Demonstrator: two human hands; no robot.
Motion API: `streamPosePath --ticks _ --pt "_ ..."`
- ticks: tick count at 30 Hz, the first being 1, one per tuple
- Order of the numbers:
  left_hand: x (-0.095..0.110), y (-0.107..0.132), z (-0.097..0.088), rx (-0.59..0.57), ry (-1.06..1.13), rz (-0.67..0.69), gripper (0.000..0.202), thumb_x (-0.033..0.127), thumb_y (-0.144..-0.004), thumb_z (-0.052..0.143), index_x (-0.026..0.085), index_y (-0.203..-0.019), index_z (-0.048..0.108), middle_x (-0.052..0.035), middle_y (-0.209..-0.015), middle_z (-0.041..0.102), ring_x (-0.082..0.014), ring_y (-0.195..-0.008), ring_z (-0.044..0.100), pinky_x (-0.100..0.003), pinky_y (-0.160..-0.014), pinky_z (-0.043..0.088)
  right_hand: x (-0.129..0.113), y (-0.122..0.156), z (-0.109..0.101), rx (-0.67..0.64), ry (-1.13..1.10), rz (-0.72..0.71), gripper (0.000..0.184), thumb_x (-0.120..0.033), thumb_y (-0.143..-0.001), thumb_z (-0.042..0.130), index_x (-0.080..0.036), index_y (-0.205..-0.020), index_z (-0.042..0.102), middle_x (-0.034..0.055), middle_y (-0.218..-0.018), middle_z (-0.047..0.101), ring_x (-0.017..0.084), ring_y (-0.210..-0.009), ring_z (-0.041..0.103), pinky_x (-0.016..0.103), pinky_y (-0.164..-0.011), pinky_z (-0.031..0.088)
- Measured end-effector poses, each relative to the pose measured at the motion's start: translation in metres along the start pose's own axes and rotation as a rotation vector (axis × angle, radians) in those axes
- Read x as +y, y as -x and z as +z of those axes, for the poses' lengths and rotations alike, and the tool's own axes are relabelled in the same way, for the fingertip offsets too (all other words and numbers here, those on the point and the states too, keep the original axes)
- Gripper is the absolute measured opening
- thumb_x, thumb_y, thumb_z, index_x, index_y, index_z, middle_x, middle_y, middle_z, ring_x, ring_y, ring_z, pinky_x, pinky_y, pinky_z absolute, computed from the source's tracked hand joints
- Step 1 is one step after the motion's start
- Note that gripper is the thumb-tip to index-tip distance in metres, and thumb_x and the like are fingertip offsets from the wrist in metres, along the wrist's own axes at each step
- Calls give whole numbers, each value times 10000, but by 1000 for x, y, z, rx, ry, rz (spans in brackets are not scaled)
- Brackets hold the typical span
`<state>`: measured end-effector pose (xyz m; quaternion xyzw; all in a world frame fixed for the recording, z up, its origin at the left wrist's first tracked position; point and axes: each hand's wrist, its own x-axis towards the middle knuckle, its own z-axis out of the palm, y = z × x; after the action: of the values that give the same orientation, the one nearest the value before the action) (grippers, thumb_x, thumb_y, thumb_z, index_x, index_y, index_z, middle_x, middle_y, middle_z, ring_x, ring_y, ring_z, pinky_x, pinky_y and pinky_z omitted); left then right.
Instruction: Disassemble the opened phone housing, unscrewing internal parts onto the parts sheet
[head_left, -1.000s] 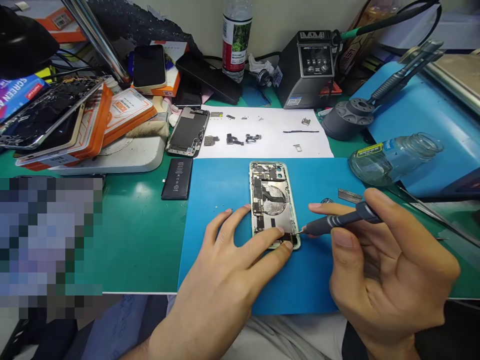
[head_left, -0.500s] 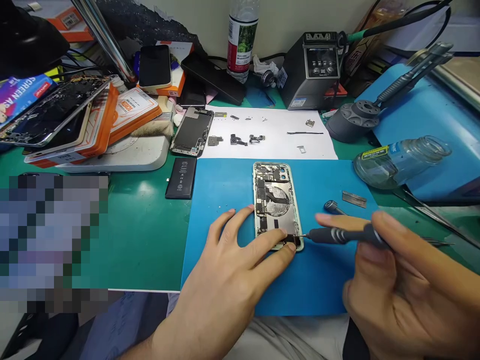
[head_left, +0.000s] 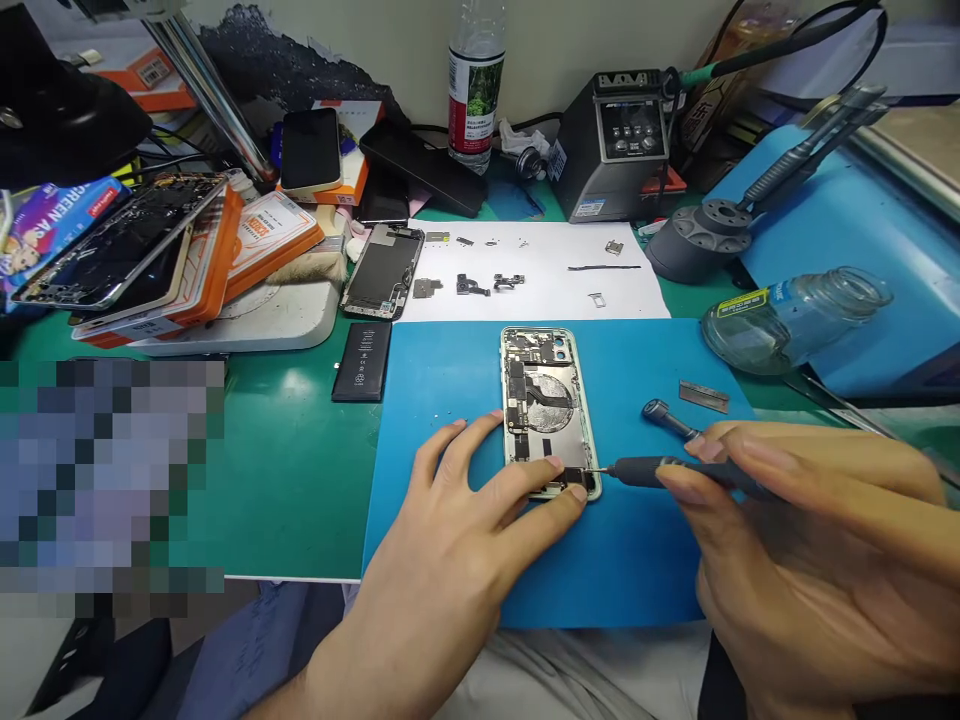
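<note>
An opened phone (head_left: 555,400) lies on the blue mat, its circuit board, round coil and lower parts exposed. My left hand (head_left: 442,540) has its fingers spread; one fingertip touches the phone's left edge, while thumb and index finger press on its lower end. In my right hand (head_left: 810,560), closed around the handle, is a dark grey precision screwdriver (head_left: 637,472). Its thin tip meets the phone's lower right corner, beside a black part between my left thumb and index finger. Whether the tip sits in a screw is too small to tell.
A white sheet (head_left: 540,295) behind the phone carries several small parts. Left of it are a removed screen (head_left: 384,270) and a battery (head_left: 362,362). A metal screwdriver-like piece (head_left: 664,416), a glass jar (head_left: 787,325), a soldering station (head_left: 615,145) and a tweezer stand (head_left: 697,242) are on the right.
The right fingers have shifted their grip on the screwdriver, the thumb now forward along the handle. The tip stays at the same corner. The whole view has moved slightly; the left hand keeps its place.
</note>
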<state>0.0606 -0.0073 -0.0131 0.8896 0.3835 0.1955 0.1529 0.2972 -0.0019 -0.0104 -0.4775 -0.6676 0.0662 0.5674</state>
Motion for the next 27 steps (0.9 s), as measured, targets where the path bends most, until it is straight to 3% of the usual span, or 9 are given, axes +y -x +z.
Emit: streamPosePath --ticks 4,6,10,14,17,19,22,25,27 --pt "0 1 -1 -4 3 -9 645 -20 -1100 449 372 -1596 581 62 -1576 654 -375 -1581 327 -627 -1267 292 -4 -6 3 -2 78 -89 564 -31 -941 745 -396 -1371 770 -6 -1133 819 254 -936 765 532 -915 642" --pt "-1 1 0 13 -3 -15 593 23 -1121 480 378 -1579 601 31 -1546 664 -369 -1572 355 -627 -1254 331 -4 -7 3 31 87 -101 527 -71 -909 817 -399 -1321 786 -21 -1064 821 239 -884 758 520 -909 646" --pt "0 0 4 57 -12 -23 532 76 -1137 524 391 -1553 630 -33 -1490 645 -355 -1559 405 -646 -1247 372 -1 -5 5 -73 -37 -52 655 -58 -911 816 -404 -1455 705 7 -1269 799 272 -1097 777 566 -998 647" --pt "1 -1 6 109 -9 -27 540 61 -1128 536 402 -1531 648 -55 -1429 628 -326 -1534 455 -632 -1244 417 2 0 7 -62 -44 -87 762 16 -888 789 -399 -1515 663 13 -1302 801 242 -983 789 563 -1003 651" --pt "2 -1 6 175 12 -42 528 55 -1121 543 405 -1490 685 -71 -1385 602 -290 -1477 508 -588 -1233 463 4 4 7 -62 6 -73 855 -12 -882 813 -431 -1591 583 21 -1401 766 251 -1010 790 497 -853 668" --pt "3 -1 5 185 30 -39 514 60 -1112 552 389 -1479 696 -79 -1344 591 -278 -1405 543 -585 -1225 483 2 2 6 -68 37 -33 793 -47 -884 836 -417 -1553 626 21 -1308 802 247 -970 804 435 -749 668" --pt "5 -1 3 157 45 -43 523 64 -1097 554 371 -1502 678 -73 -1268 574 -256 -1266 577 -608 -1256 460 -12 -7 9 45 -12 54 634 -79 -876 865 -370 -1424 735 6 -1099 833 218 -847 816 340 -667 688" --pt "6 -1 -1 123 47 -51 515 120 -1108 564 381 -1547 634 -59 -1244 562 -245 -1219 576 -599 -1302 413 -34 -22 20 117 -113 156 687 -107 -914 843 -415 -1502 667 -13 -1129 828 175 -806 814 249 -679 707" --pt "6 -1 -3 89 47 -52 498 176 -1120 574 385 -1571 604 -52 -1243 565 -243 -1225 576 -587 -1322 385 -44 -29 31 -4 -154 196 671 -176 -950 831 -388 -1552 624 10 -1163 827 196 -906 837 257 -792 732"
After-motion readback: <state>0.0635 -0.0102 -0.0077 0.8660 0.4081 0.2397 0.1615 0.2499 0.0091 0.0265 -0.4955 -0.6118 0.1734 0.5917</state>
